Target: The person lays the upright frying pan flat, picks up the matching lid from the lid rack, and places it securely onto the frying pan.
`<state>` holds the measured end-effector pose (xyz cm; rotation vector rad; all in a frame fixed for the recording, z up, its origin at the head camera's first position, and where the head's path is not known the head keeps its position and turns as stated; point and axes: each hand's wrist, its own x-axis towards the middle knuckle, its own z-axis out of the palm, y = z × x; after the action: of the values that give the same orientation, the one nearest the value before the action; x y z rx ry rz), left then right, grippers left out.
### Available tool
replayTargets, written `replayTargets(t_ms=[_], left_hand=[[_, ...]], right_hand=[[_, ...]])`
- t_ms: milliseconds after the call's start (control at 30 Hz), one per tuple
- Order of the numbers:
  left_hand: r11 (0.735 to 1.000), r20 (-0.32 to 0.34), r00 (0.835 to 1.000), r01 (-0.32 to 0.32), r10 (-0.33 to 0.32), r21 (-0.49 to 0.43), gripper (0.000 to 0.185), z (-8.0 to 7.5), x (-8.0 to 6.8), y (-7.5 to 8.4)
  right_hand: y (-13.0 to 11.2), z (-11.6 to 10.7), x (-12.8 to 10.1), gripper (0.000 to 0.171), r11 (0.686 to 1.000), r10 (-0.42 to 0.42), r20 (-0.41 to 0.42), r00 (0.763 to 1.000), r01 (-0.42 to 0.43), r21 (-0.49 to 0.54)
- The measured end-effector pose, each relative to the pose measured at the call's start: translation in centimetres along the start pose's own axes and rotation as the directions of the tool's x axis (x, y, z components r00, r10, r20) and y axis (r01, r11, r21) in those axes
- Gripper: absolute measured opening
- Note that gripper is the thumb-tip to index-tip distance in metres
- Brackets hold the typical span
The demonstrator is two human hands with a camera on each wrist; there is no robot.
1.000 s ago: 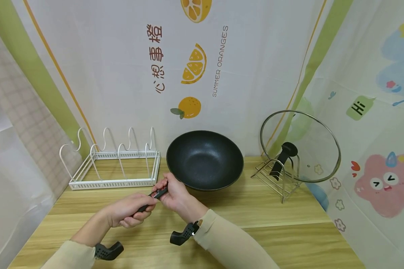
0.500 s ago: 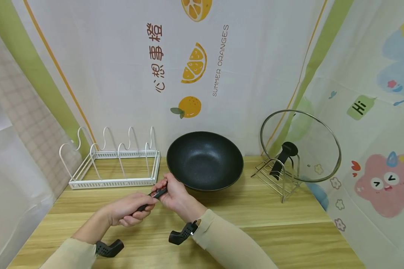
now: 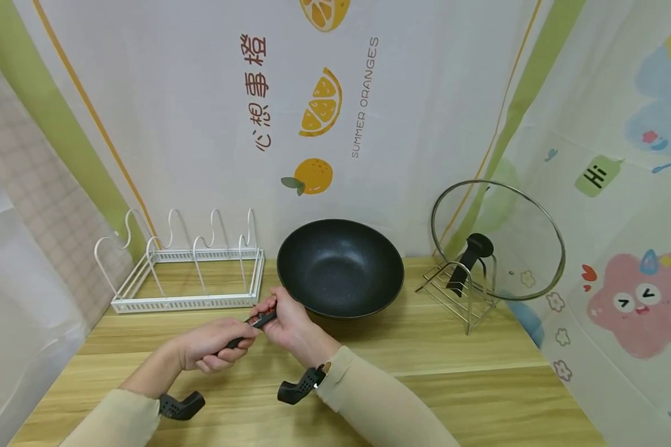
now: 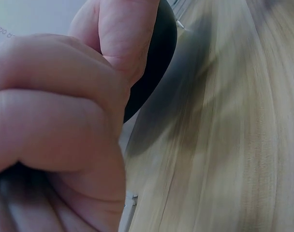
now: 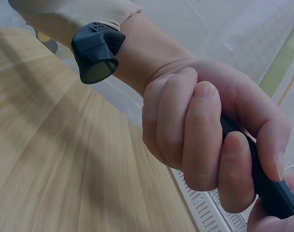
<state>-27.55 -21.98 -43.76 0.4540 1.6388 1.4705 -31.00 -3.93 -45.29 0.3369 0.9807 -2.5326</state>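
Note:
A black wok [image 3: 341,270] faces up with its bowl tilted toward me, in the middle of the head view. Its dark handle [image 3: 266,317] points toward my lower left. My left hand [image 3: 215,344] grips the handle's near end. Closer to the bowl, my right hand [image 3: 291,323] holds the same handle, fingers wrapped around it. In the left wrist view, the wok's side [image 4: 156,58] hangs above the table, casting a shadow. The right wrist view shows curled left fingers [image 5: 202,135] around the handle [image 5: 270,188].
A white wire rack [image 3: 187,303] with upright curved dividers stands at the back left of the wooden table [image 3: 481,397]. At the right, a glass lid [image 3: 559,273] with a black knob leans in a small metal stand [image 3: 470,310]. A printed curtain [image 3: 425,124] hangs behind.
Both hands keep hold of the wok's handle, and the wok stays almost still. The head view has shifted slightly, so the rack and lid appear a little higher and further left.

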Motion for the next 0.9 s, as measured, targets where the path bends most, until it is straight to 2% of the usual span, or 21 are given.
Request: replayTargets(t_ms=[467, 900], left_hand=[[1.000, 0.028, 1.000, -0.011, 0.011, 0.000, 0.036, -0.5, 0.3, -0.2], [1.000, 0.001, 1.000, -0.011, 0.011, 0.013, 0.037, -0.5, 0.7, -0.6]], right_hand=[[0.0, -0.1, 0.4, 0.047, 1.000, 0.008, -0.010, 1.000, -0.008, 0.004], [0.2, -0.7, 1.1, 0.046, 1.000, 0.027, -0.016, 1.000, -0.027, 0.010]])
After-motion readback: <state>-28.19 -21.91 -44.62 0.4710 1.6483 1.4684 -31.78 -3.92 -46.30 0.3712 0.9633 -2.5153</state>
